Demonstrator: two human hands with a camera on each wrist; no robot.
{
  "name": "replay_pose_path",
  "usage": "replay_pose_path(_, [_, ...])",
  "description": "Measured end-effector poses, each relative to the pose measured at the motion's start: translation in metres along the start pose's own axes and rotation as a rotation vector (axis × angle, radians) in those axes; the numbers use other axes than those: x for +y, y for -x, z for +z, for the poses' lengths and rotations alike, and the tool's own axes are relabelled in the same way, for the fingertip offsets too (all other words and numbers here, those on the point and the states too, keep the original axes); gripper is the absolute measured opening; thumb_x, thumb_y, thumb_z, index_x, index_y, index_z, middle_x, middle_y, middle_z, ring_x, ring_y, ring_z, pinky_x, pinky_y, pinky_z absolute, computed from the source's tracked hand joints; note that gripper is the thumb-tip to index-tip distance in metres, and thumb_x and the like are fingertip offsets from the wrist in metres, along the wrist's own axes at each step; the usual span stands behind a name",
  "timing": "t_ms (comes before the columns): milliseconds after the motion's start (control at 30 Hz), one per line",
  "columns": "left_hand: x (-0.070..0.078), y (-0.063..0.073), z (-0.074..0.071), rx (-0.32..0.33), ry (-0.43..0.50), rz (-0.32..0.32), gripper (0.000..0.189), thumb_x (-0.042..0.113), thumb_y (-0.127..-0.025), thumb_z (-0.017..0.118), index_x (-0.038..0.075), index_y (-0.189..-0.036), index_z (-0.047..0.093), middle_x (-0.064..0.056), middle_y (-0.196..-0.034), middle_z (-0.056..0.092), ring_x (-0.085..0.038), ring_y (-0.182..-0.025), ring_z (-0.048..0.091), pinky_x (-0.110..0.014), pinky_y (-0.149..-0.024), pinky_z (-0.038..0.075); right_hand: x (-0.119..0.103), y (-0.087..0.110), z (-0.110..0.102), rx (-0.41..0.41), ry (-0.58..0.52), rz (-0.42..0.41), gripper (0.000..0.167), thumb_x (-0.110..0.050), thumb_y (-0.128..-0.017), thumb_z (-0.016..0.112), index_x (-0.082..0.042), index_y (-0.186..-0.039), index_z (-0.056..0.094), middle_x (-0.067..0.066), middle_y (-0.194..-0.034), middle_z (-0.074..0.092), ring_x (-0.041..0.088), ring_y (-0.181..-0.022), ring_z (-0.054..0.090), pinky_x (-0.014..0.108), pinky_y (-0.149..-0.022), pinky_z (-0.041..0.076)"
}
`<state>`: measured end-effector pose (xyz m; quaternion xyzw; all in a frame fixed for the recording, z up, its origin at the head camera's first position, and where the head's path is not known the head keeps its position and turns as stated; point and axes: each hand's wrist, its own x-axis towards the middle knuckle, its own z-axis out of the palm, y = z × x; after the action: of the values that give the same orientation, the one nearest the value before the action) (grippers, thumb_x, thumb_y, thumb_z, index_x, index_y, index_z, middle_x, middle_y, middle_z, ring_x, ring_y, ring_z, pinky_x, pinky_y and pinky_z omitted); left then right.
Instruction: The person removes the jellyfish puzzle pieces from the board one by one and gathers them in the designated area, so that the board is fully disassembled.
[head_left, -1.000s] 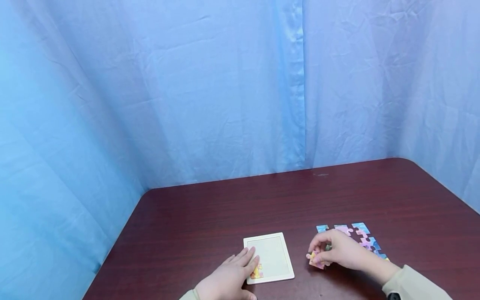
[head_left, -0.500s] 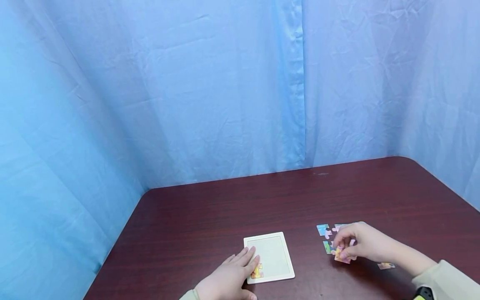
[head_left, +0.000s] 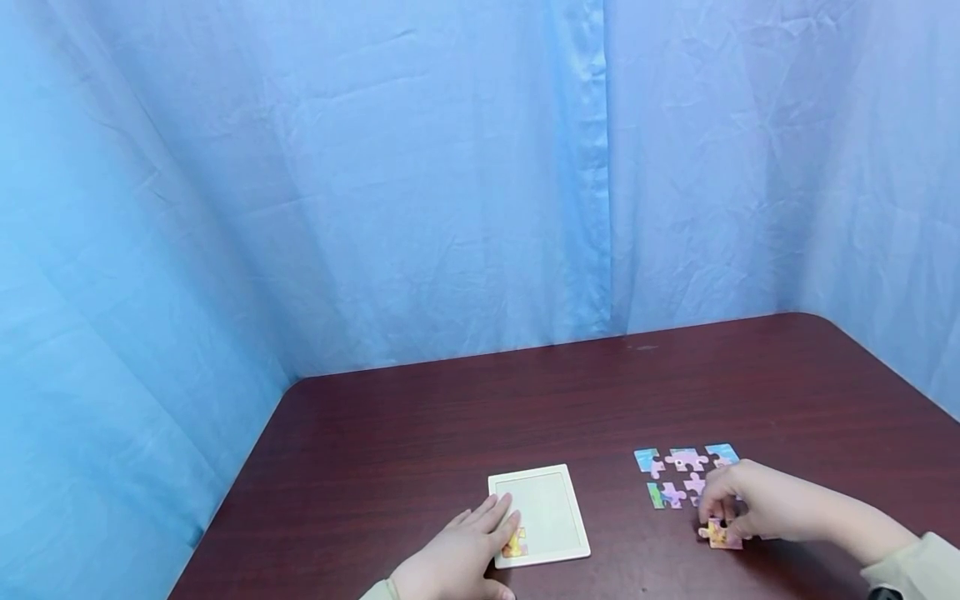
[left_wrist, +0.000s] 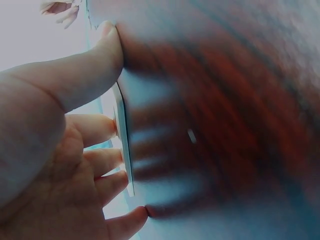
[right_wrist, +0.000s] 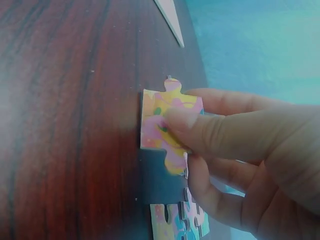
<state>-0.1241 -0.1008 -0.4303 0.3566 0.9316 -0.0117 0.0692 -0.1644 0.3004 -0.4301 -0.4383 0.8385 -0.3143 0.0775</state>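
Note:
A square, cream puzzle tray (head_left: 542, 508) lies on the dark red table, with one yellow and pink puzzle piece (head_left: 514, 545) in its near left corner. My left hand (head_left: 459, 550) rests on the tray's left side, fingers straight and spread; the left wrist view shows its fingers along the tray edge. My right hand (head_left: 761, 504) pinches a yellow and pink puzzle piece (right_wrist: 159, 120) between thumb and fingers, at the near side of the loose pieces. Some loose pieces are hidden behind that hand.
Several loose puzzle pieces (head_left: 685, 460) lie in rough rows right of the tray, blue, pink and green. The table (head_left: 420, 433) runs back to light blue curtains (head_left: 450, 208), which also hang along both sides.
My right hand has moved to the right with the puzzle piece, from beside the tray to the near side of the loose pieces. My left hand stays on the tray.

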Motion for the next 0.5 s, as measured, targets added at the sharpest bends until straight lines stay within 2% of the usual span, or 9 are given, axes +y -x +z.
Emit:
replay_pose_path(133, [-0.0005,-0.0004,0.0010,0.004,-0.001,0.004,0.083,0.053,-0.075,0.071,0.012,-0.142,0.044,-0.009,-0.150,0.037,-0.022,-0.140,0.034,-0.042,-0.103,0.041,0.0014,-0.0002,0.0010,0.002,0.055,-0.025,0.029,0.001,-0.068,0.077,-0.020,-0.087,0.069,-0.016,-0.076,0.056,-0.008,-0.068,0.047,0.016,-0.052,0.042])
replay_pose_path(333, [0.0000,0.0005,0.0006,0.001,-0.005,0.001,0.084,0.054,-0.075,0.070,0.012,-0.143,0.043,-0.009,-0.151,0.037,-0.021,-0.140,0.034,-0.042,-0.104,0.041,0.0045,-0.0007,0.0027,0.041,0.181,-0.058,0.023,-0.002,-0.072,0.077,-0.017,-0.088,0.071,-0.018,-0.079,0.056,-0.006,-0.069,0.044,0.016,-0.053,0.039])
replay_pose_path(500, [0.0002,-0.0001,-0.0001,-0.006,0.008,-0.007,0.086,0.054,-0.074,0.071,0.012,-0.143,0.042,-0.009,-0.151,0.035,-0.022,-0.140,0.034,-0.042,-0.104,0.040,0.0061,0.0007,0.0052,0.030,0.217,-0.002,0.021,-0.005,-0.075,0.075,-0.018,-0.091,0.073,-0.018,-0.084,0.058,-0.007,-0.072,0.043,0.017,-0.055,0.040])
